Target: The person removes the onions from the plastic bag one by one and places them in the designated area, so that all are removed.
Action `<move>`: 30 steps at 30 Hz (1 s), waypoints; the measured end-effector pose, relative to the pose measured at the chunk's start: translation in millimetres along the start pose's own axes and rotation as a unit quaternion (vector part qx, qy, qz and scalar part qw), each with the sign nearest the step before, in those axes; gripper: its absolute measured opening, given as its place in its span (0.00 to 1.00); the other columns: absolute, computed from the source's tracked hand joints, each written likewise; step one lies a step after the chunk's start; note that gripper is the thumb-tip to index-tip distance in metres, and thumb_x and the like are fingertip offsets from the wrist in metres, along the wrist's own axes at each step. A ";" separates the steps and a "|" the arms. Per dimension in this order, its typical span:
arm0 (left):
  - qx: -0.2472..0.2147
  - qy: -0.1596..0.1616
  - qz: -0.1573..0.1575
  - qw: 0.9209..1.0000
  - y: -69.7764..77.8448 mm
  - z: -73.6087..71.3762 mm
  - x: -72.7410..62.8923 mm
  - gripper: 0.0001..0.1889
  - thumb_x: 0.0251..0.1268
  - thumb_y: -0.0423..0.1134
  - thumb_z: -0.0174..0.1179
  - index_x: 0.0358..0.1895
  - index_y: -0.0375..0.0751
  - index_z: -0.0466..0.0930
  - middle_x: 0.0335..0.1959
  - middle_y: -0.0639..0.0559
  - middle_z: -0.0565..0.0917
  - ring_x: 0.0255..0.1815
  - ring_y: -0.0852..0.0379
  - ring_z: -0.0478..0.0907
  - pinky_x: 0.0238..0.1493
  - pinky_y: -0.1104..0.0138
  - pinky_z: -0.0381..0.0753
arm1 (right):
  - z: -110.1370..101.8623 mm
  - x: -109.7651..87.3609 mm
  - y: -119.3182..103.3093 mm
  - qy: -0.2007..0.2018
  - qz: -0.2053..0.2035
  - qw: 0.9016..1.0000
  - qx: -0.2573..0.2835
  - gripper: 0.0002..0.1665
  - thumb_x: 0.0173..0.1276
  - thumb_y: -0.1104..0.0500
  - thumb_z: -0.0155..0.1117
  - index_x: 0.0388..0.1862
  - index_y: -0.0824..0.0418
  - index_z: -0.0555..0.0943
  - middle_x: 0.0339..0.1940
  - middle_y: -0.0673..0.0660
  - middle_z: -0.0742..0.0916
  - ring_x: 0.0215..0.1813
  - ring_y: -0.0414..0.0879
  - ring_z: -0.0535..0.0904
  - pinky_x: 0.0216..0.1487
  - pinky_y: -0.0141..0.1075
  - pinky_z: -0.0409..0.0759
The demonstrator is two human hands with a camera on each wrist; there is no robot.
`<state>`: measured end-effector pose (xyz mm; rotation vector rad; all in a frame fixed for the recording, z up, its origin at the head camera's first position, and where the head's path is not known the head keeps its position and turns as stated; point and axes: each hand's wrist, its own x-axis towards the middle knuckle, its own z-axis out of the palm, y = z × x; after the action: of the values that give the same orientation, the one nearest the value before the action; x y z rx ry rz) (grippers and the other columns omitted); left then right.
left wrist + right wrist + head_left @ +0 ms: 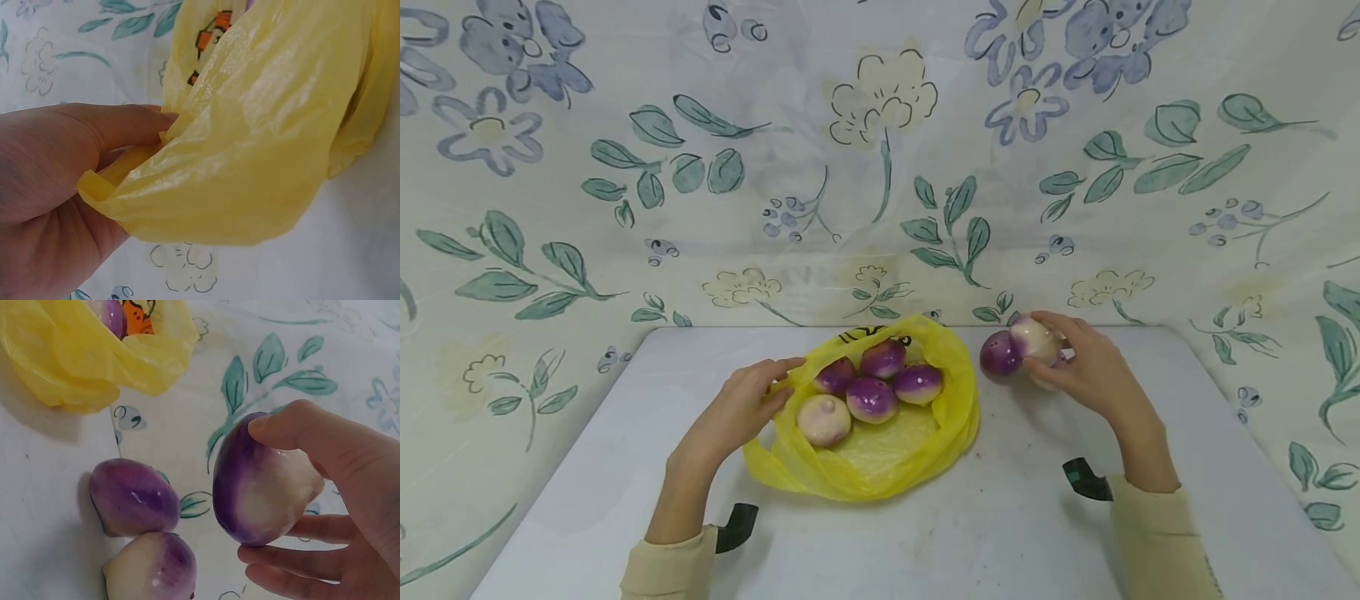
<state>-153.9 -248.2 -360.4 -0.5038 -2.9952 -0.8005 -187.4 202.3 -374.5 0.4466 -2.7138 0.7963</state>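
My right hand grips a purple-and-white turnip between thumb and fingers, to the right of the yellow plastic bag. In the right wrist view this turnip hangs over a purple turnip and a paler turnip, which lie side by side on the table. My left hand pinches the left rim of the bag, its thumb inside the fold in the left wrist view. The bag's mouth gapes upward. Inside sit several turnips, mostly purple, with one whitish turnip at the front left.
The white table carries the bag near its back edge. Behind it hangs a floral cloth with leaves and blossoms. Dark curved pieces stick out at both sleeve cuffs.
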 end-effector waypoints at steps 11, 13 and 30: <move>-0.003 -0.006 -0.007 1.000 0.9 -0.3 0.6 0.23 0.69 0.30 0.57 0.67 0.37 0.72 0.55 0.40 0.83 0.40 0.54 0.80 0.48 0.57 0.86 | -5.7 0.0 6.3 -0.027 0.045 0.999 0.000 0.39 0.63 0.45 0.70 0.71 0.50 0.68 0.61 0.67 0.79 0.54 0.63 0.79 0.46 0.56 0.84; -0.002 -0.005 -0.005 1.000 1.2 -0.4 0.8 0.23 0.69 0.30 0.57 0.67 0.37 0.72 0.57 0.40 0.82 0.43 0.52 0.80 0.49 0.56 0.86 | -5.3 0.1 6.9 -0.028 0.047 0.998 -0.001 0.39 0.62 0.45 0.70 0.71 0.50 0.69 0.61 0.67 0.79 0.55 0.64 0.79 0.46 0.56 0.84; 0.003 -0.003 -0.006 1.000 2.0 -0.3 0.1 0.23 0.69 0.30 0.57 0.67 0.38 0.72 0.58 0.39 0.82 0.47 0.49 0.81 0.52 0.53 0.84 | -14.2 -3.9 19.2 -0.025 0.067 0.997 -0.011 0.39 0.63 0.47 0.70 0.71 0.51 0.68 0.62 0.70 0.78 0.56 0.67 0.79 0.49 0.63 0.80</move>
<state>-153.4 -246.6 -359.2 -0.4889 -3.0086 -0.7928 -188.4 226.5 -373.4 0.2851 -2.8211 0.7992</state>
